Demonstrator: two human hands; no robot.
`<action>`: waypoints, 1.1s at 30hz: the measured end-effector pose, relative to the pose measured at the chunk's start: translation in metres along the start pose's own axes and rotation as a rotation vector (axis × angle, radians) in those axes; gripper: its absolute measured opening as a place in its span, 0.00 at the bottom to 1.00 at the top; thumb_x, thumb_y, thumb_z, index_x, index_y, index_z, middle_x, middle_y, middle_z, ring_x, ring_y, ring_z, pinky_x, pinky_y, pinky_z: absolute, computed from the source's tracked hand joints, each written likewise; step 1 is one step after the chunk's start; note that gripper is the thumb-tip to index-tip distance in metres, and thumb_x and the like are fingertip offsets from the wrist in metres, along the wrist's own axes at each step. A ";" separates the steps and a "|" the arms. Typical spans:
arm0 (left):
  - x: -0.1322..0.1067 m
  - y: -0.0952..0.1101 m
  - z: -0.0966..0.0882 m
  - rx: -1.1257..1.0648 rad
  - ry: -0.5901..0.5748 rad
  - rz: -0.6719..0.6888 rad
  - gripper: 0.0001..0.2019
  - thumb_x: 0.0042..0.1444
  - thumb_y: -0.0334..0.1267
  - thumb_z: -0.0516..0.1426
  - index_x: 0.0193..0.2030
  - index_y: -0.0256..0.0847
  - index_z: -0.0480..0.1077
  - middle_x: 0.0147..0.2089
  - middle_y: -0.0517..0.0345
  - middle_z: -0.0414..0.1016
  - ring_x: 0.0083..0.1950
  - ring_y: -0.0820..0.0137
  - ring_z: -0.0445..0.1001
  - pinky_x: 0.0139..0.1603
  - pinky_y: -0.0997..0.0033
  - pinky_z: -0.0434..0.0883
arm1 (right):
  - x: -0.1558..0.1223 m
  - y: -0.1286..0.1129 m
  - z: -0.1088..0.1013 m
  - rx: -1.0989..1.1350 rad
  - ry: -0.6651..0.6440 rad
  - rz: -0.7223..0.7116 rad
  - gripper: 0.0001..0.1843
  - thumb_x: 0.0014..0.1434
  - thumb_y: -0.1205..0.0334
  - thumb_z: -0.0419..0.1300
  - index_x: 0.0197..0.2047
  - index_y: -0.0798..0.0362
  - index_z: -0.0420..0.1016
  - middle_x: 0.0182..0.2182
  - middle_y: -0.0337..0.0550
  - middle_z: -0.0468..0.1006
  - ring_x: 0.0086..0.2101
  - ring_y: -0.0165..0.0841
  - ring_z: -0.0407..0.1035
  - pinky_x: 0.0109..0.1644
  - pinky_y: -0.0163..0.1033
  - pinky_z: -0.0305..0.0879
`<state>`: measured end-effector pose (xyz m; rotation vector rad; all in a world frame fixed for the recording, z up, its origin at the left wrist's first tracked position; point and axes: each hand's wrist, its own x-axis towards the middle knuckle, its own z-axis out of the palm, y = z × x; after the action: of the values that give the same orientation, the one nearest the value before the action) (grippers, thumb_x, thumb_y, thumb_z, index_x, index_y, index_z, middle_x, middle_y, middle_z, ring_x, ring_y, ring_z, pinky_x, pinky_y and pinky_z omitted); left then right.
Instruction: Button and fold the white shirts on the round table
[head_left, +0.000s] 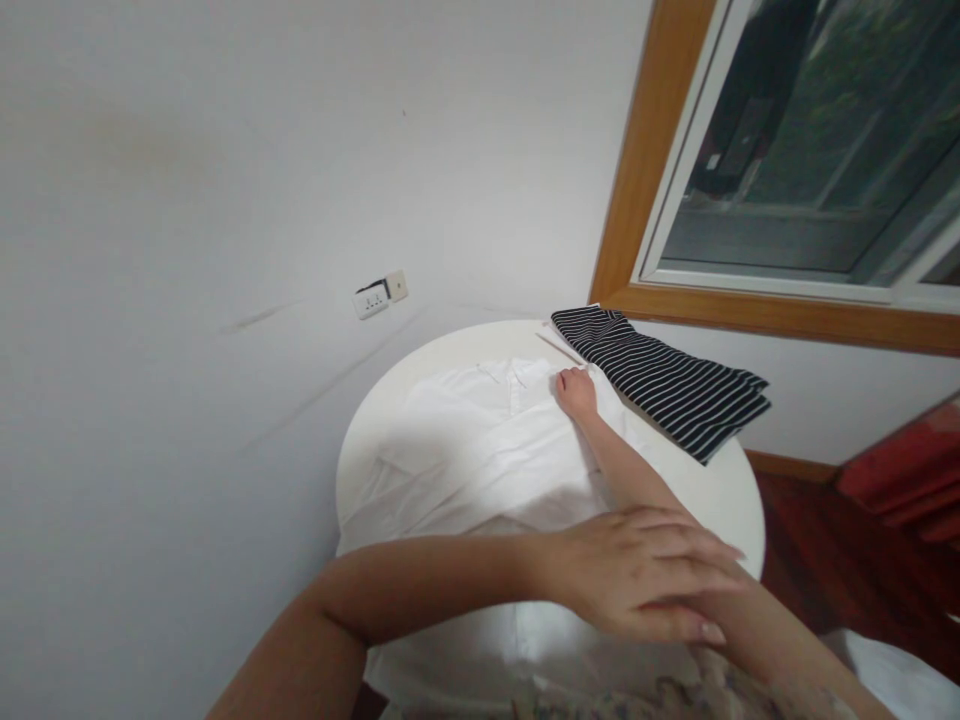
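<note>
A white shirt (480, 470) lies spread over a round white table, its collar end and front placket towards the wall and its lower part hanging over the near edge. My right hand (576, 392) is at the shirt's far right side, fingers curled down on the cloth, apparently gripping it. My left hand (652, 575) reaches across in front of me and lies on my right forearm, its fingers stretched out and holding nothing.
A folded black-and-white striped cloth (660, 375) lies along the right rim of the table (739, 510). Near it is a thin stick-like item (559, 348). Behind are a wall socket (371, 300) and a wood-framed window (652, 150). Red fabric (911, 480) hangs at the right.
</note>
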<state>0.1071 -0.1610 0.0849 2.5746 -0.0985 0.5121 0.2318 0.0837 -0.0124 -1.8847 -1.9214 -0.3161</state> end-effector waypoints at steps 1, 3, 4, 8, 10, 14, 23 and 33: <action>0.003 -0.001 0.003 0.020 0.026 -0.037 0.27 0.63 0.49 0.47 0.65 0.36 0.59 0.69 0.51 0.56 0.71 0.64 0.51 0.72 0.63 0.47 | 0.000 0.000 0.000 0.000 0.002 -0.003 0.20 0.68 0.59 0.43 0.42 0.59 0.75 0.40 0.52 0.75 0.45 0.39 0.64 0.51 0.39 0.53; 0.006 -0.001 0.007 0.002 0.028 -0.061 0.28 0.63 0.48 0.48 0.66 0.36 0.57 0.69 0.51 0.55 0.71 0.64 0.49 0.72 0.60 0.47 | 0.000 0.001 0.000 0.000 0.006 -0.008 0.20 0.68 0.59 0.43 0.42 0.58 0.75 0.40 0.52 0.75 0.44 0.39 0.64 0.51 0.39 0.53; 0.007 0.001 0.007 -0.035 0.007 -0.050 0.27 0.63 0.47 0.48 0.66 0.37 0.58 0.69 0.53 0.56 0.71 0.65 0.50 0.71 0.62 0.48 | 0.000 0.001 0.000 0.001 0.007 -0.009 0.20 0.68 0.60 0.43 0.42 0.58 0.75 0.40 0.52 0.75 0.44 0.39 0.64 0.51 0.39 0.54; -0.005 0.005 -0.010 -0.255 -0.075 0.002 0.20 0.64 0.42 0.48 0.60 0.43 0.66 0.62 0.58 0.67 0.62 0.71 0.66 0.62 0.77 0.64 | -0.001 0.001 0.000 0.007 0.003 -0.005 0.19 0.67 0.61 0.44 0.42 0.58 0.75 0.40 0.51 0.75 0.44 0.39 0.64 0.50 0.39 0.54; -0.020 -0.002 -0.024 -0.288 -0.040 -0.023 0.17 0.64 0.41 0.49 0.56 0.41 0.69 0.55 0.54 0.74 0.52 0.73 0.74 0.54 0.80 0.69 | -0.001 0.001 0.000 0.020 -0.004 -0.005 0.18 0.66 0.62 0.45 0.44 0.58 0.75 0.41 0.51 0.75 0.44 0.38 0.64 0.50 0.39 0.54; -0.062 -0.052 -0.052 -0.016 0.185 -0.187 0.15 0.63 0.39 0.50 0.54 0.41 0.70 0.51 0.49 0.76 0.50 0.69 0.74 0.55 0.70 0.70 | 0.002 0.005 -0.001 0.020 -0.017 -0.008 0.18 0.62 0.67 0.48 0.50 0.56 0.73 0.46 0.51 0.73 0.48 0.39 0.62 0.53 0.40 0.53; -0.179 -0.230 -0.147 0.810 0.441 -0.885 0.19 0.60 0.32 0.45 0.54 0.36 0.69 0.54 0.47 0.72 0.59 0.61 0.65 0.63 0.57 0.61 | 0.050 0.025 -0.016 -0.260 -0.255 -0.156 0.23 0.62 0.70 0.44 0.58 0.52 0.67 0.52 0.53 0.72 0.52 0.42 0.62 0.50 0.45 0.56; -0.241 -0.281 -0.160 0.940 0.245 -1.347 0.24 0.62 0.48 0.46 0.58 0.35 0.66 0.57 0.41 0.68 0.59 0.54 0.63 0.58 0.57 0.61 | 0.059 0.034 -0.011 -0.347 -0.257 -0.279 0.20 0.62 0.57 0.49 0.48 0.59 0.75 0.50 0.58 0.73 0.54 0.45 0.59 0.56 0.48 0.50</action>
<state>-0.1240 0.1560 -0.0100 2.5216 2.1935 0.3142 0.2679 0.1333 0.0189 -1.9411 -2.4435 -0.5453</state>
